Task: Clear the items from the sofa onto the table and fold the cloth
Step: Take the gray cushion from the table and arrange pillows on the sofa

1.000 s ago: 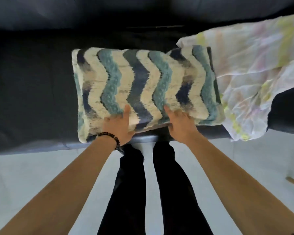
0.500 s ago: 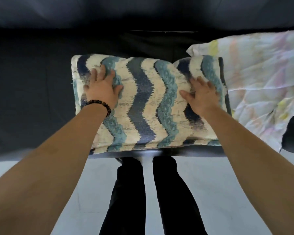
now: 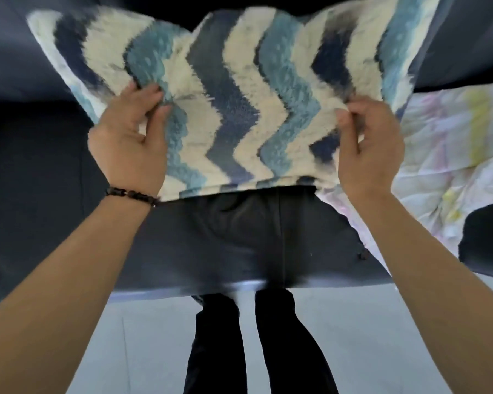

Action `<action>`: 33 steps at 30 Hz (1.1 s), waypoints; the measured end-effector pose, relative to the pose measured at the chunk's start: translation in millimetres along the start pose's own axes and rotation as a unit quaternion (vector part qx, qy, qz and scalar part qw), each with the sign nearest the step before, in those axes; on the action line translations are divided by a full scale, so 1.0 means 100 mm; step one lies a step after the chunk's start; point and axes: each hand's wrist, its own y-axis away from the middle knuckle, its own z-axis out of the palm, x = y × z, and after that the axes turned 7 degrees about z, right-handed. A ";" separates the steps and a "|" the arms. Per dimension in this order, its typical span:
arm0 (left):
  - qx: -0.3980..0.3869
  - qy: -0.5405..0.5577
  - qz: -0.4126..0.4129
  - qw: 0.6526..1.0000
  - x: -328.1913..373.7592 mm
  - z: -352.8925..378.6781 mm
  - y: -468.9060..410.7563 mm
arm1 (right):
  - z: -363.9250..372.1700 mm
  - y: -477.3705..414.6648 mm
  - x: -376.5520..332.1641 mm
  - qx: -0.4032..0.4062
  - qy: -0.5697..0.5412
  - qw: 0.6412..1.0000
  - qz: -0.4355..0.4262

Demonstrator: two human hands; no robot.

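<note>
Dark sofa [image 3: 225, 245] lies below the cushion [image 3: 234, 109], which is held clear above the seat. Left hand [image 3: 131, 140] and right hand [image 3: 367, 146] each pinch a fold of its pile, fingers curled. Keep both grips level; carry it off without snagging the cloth [image 3: 444, 155] beside it.

The cushion [image 3: 239, 89] is up over the sofa [image 3: 225, 240], my left hand [image 3: 131, 143] on its left, my right hand [image 3: 367, 146] on its right. The cloth [image 3: 444, 155] lies on the sofa, further right.

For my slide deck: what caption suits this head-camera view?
Left hand and right hand grip a chevron cushion over the dark sofa, beside a pale cloth.
</note>
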 end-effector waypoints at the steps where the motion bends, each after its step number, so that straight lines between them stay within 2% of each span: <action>1: 0.007 -0.005 0.028 1.000 -0.01 0.05 -0.09 | 0.04 -0.09 0.00 0.028 -0.008 1.000 -0.013; 4: -0.019 -0.065 0.083 0.994 -0.06 0.26 -0.28 | 0.22 -0.37 0.09 0.051 0.009 0.998 -0.037; 5: -0.048 -0.086 0.080 0.992 -0.10 0.33 -0.32 | 0.28 -0.45 0.15 0.023 0.039 0.998 -0.037; 7: -0.125 -0.115 0.064 0.983 -0.19 0.46 -0.36 | 0.38 -0.55 0.28 -0.091 0.144 0.985 -0.016; 9: -0.180 -0.124 0.082 0.972 -0.24 0.55 -0.34 | 0.42 -0.60 0.35 -0.210 0.254 0.944 0.003; 11: -0.195 -0.112 0.107 0.969 -0.17 0.62 -0.33 | 0.37 -0.61 0.38 -0.249 0.295 0.922 0.024; 16: -0.134 -0.072 0.103 0.983 0.09 0.77 -0.43 | 0.19 -0.60 0.49 -0.113 0.195 0.973 0.047; 18: -0.164 -0.092 0.066 0.980 0.07 0.83 -0.42 | 0.21 -0.66 0.50 -0.150 0.183 0.970 0.048; 20: -0.227 -0.136 0.011 0.964 0.00 0.86 -0.34 | 0.27 -0.71 0.51 -0.247 0.195 0.948 0.043; 22: -0.278 -0.158 -0.010 0.948 -0.01 0.87 -0.22 | 0.30 -0.68 0.51 -0.325 0.201 0.923 0.050; 24: -0.290 -0.151 -0.022 0.945 0.10 0.80 -0.07 | 0.26 -0.53 0.46 -0.337 0.159 0.925 0.077; 29: -0.166 -0.103 -0.018 0.981 0.62 0.17 0.54 | -0.18 0.32 0.01 -0.189 0.050 0.980 0.034; 31: -0.125 -0.067 -0.041 0.989 0.96 -0.24 0.86 | -0.46 0.77 -0.26 -0.167 0.003 0.985 0.032; 33: -0.107 -0.029 -0.088 0.990 1.36 -0.70 1.12 | -0.79 1.17 -0.56 -0.183 -0.050 0.980 0.066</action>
